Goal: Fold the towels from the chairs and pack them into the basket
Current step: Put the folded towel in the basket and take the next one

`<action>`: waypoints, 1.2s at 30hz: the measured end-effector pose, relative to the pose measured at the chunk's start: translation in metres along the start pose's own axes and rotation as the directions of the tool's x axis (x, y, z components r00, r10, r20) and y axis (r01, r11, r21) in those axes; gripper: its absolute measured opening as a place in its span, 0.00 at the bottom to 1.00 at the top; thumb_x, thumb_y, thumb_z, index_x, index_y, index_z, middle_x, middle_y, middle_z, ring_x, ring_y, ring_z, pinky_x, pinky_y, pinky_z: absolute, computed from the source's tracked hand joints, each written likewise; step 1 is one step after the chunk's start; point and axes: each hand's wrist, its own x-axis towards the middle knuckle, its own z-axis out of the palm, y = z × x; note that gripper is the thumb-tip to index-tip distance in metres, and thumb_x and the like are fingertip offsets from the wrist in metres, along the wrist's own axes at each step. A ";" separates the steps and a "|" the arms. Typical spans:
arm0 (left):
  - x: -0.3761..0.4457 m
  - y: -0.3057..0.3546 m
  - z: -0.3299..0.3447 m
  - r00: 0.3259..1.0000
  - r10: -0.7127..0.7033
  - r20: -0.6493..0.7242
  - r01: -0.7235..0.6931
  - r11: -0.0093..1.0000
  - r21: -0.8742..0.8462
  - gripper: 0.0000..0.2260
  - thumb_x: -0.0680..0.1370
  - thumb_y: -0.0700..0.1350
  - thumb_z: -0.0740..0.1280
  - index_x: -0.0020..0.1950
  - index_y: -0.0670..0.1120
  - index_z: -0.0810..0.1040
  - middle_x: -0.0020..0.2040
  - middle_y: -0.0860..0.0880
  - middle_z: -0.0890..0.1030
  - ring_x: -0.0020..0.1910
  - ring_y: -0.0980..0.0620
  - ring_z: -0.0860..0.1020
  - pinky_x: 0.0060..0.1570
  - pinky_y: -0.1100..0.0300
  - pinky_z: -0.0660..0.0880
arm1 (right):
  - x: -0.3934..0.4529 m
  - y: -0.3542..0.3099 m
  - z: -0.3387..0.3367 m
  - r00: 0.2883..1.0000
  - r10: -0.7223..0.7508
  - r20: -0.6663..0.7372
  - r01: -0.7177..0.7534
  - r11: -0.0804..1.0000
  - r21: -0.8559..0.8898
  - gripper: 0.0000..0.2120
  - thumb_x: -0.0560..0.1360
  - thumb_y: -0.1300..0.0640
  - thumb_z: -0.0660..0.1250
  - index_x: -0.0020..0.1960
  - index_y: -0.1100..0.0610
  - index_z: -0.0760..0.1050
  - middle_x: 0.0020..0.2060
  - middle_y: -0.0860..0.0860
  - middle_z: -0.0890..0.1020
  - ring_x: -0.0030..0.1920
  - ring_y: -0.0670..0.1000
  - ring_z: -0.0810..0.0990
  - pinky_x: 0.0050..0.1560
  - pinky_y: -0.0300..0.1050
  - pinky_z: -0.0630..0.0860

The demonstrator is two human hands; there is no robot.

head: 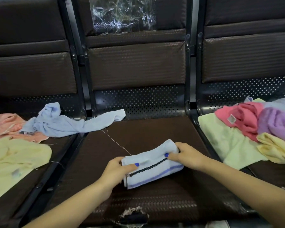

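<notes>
A small light blue towel (152, 168) with a dark braided stripe and a purple band lies folded on the middle chair seat (138, 137). My left hand (118, 170) grips its left end, thumb on top. My right hand (185, 153) grips its upper right end. Loose towels lie on the neighbouring seats: a crumpled light blue one (64, 122), a pink one (5, 125) and a pale yellow one (13, 160) on the left. A heap of green (229, 142), red-pink (243, 119), purple (276, 122) and yellow (275, 148) towels sits on the right. No basket is in view.
Dark brown chair backs (136, 63) rise behind the seats, with black metal frames between them. A crumpled clear plastic sheet (123, 15) hangs on the middle backrest. The middle seat's front edge is torn (133, 214). A loose thread (115, 142) trails across the seat.
</notes>
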 end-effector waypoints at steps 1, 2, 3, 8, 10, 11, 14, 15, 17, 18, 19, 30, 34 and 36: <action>0.003 0.001 -0.002 1.000 -0.017 -0.008 0.017 1.000 0.025 0.14 0.72 0.41 0.73 0.56 0.41 0.78 0.37 0.50 0.80 0.28 0.56 0.75 0.25 0.65 0.68 | 0.004 -0.004 0.002 0.999 0.036 -0.008 -0.036 0.999 0.007 0.14 0.75 0.50 0.68 0.52 0.61 0.73 0.49 0.56 0.78 0.48 0.53 0.76 0.43 0.45 0.67; 0.007 0.002 -0.004 0.999 -0.030 -0.013 0.030 0.999 0.033 0.14 0.72 0.42 0.73 0.56 0.41 0.77 0.37 0.48 0.80 0.27 0.54 0.73 0.24 0.63 0.66 | 0.006 -0.008 0.004 0.998 0.068 -0.017 -0.068 0.998 0.013 0.13 0.75 0.50 0.67 0.50 0.60 0.73 0.47 0.54 0.78 0.46 0.52 0.76 0.42 0.45 0.67; 0.009 0.003 -0.005 0.999 -0.043 -0.016 0.043 0.999 0.026 0.15 0.72 0.42 0.73 0.57 0.42 0.75 0.39 0.47 0.79 0.28 0.53 0.73 0.23 0.62 0.66 | 0.010 -0.012 0.005 0.995 0.095 -0.026 -0.095 0.995 0.014 0.12 0.74 0.50 0.67 0.48 0.60 0.73 0.46 0.54 0.78 0.45 0.52 0.76 0.42 0.45 0.67; 0.016 0.007 -0.015 0.991 0.030 0.133 -0.041 0.996 0.082 0.23 0.74 0.43 0.72 0.64 0.57 0.67 0.52 0.47 0.75 0.30 0.55 0.74 0.20 0.64 0.65 | 0.015 -0.027 0.008 0.975 0.214 -0.051 -0.217 0.974 -0.065 0.13 0.74 0.49 0.66 0.43 0.59 0.71 0.42 0.53 0.76 0.42 0.52 0.74 0.38 0.45 0.65; 0.017 0.007 -0.020 0.976 0.018 0.216 -0.038 0.995 0.090 0.19 0.74 0.43 0.72 0.63 0.55 0.72 0.50 0.48 0.77 0.27 0.57 0.73 0.21 0.64 0.65 | 0.014 -0.030 0.007 0.972 0.226 -0.059 -0.230 0.969 -0.090 0.15 0.74 0.47 0.66 0.39 0.58 0.69 0.38 0.52 0.74 0.39 0.51 0.73 0.36 0.45 0.64; 0.018 0.006 -0.022 0.968 0.015 0.252 -0.039 0.995 0.092 0.17 0.74 0.44 0.72 0.60 0.52 0.74 0.47 0.49 0.78 0.26 0.58 0.72 0.21 0.64 0.65 | 0.014 -0.031 0.007 0.973 0.224 -0.059 -0.229 0.968 -0.099 0.16 0.74 0.46 0.66 0.37 0.58 0.68 0.36 0.52 0.73 0.37 0.51 0.72 0.35 0.46 0.63; 0.018 0.007 -0.023 0.961 0.040 0.273 -0.079 0.988 0.133 0.11 0.74 0.46 0.72 0.48 0.44 0.74 0.34 0.51 0.79 0.24 0.58 0.73 0.21 0.64 0.67 | 0.012 -0.032 0.009 0.971 0.233 -0.050 -0.237 0.965 -0.111 0.18 0.75 0.46 0.63 0.34 0.57 0.65 0.31 0.51 0.69 0.32 0.50 0.68 0.34 0.45 0.60; 0.019 0.009 -0.023 0.961 0.056 0.270 -0.101 0.983 0.155 0.11 0.74 0.47 0.72 0.44 0.44 0.71 0.32 0.51 0.79 0.24 0.57 0.74 0.21 0.63 0.69 | 0.012 -0.031 0.010 0.970 0.239 -0.052 -0.244 0.963 -0.116 0.18 0.76 0.46 0.61 0.33 0.56 0.64 0.31 0.50 0.69 0.31 0.49 0.67 0.33 0.45 0.60; 0.021 0.012 -0.023 0.957 0.085 0.279 -0.149 0.965 0.217 0.15 0.75 0.50 0.70 0.38 0.45 0.68 0.28 0.52 0.77 0.25 0.54 0.76 0.22 0.61 0.71 | 0.011 -0.031 0.011 0.968 0.244 -0.062 -0.250 0.960 -0.122 0.19 0.76 0.47 0.60 0.32 0.56 0.62 0.29 0.50 0.67 0.30 0.49 0.66 0.32 0.44 0.59; 0.021 0.013 -0.024 0.953 0.101 0.286 -0.182 0.945 0.271 0.16 0.76 0.52 0.69 0.36 0.45 0.67 0.27 0.52 0.77 0.24 0.53 0.75 0.22 0.60 0.71 | 0.012 -0.031 0.011 0.968 0.244 -0.066 -0.250 0.960 -0.123 0.19 0.76 0.47 0.60 0.31 0.55 0.61 0.28 0.50 0.66 0.29 0.49 0.65 0.31 0.44 0.58; 0.023 0.013 -0.025 0.949 0.113 0.296 -0.215 0.916 0.340 0.18 0.76 0.54 0.68 0.35 0.46 0.66 0.27 0.52 0.76 0.23 0.51 0.75 0.22 0.60 0.70 | 0.012 -0.031 0.011 0.967 0.244 -0.070 -0.251 0.959 -0.130 0.19 0.76 0.46 0.59 0.32 0.56 0.61 0.28 0.49 0.66 0.29 0.49 0.65 0.31 0.44 0.58; 0.044 0.020 -0.017 0.946 0.161 0.280 -0.321 0.360 0.876 0.19 0.82 0.56 0.55 0.72 0.55 0.62 0.66 0.49 0.69 0.65 0.46 0.69 0.59 0.51 0.68 | 0.021 -0.036 0.009 0.942 0.329 -0.063 -0.333 0.897 -0.292 0.25 0.74 0.42 0.63 0.61 0.60 0.65 0.46 0.53 0.73 0.42 0.53 0.75 0.36 0.44 0.71; 0.061 0.028 -0.008 0.920 0.069 0.385 -0.367 0.492 0.790 0.14 0.82 0.48 0.56 0.66 0.58 0.72 0.64 0.55 0.74 0.66 0.53 0.69 0.65 0.52 0.60 | 0.022 -0.037 0.003 0.907 0.409 0.098 -0.405 0.913 -0.058 0.22 0.72 0.47 0.69 0.57 0.59 0.67 0.55 0.55 0.74 0.54 0.55 0.77 0.40 0.44 0.73; 0.066 0.038 -0.009 0.884 -0.015 0.466 -0.358 0.618 0.700 0.13 0.79 0.48 0.62 0.63 0.56 0.76 0.61 0.54 0.77 0.62 0.54 0.73 0.65 0.54 0.66 | 0.021 -0.033 -0.001 0.904 0.402 0.149 -0.411 0.911 0.039 0.25 0.69 0.50 0.72 0.60 0.60 0.68 0.57 0.55 0.76 0.54 0.54 0.77 0.41 0.43 0.74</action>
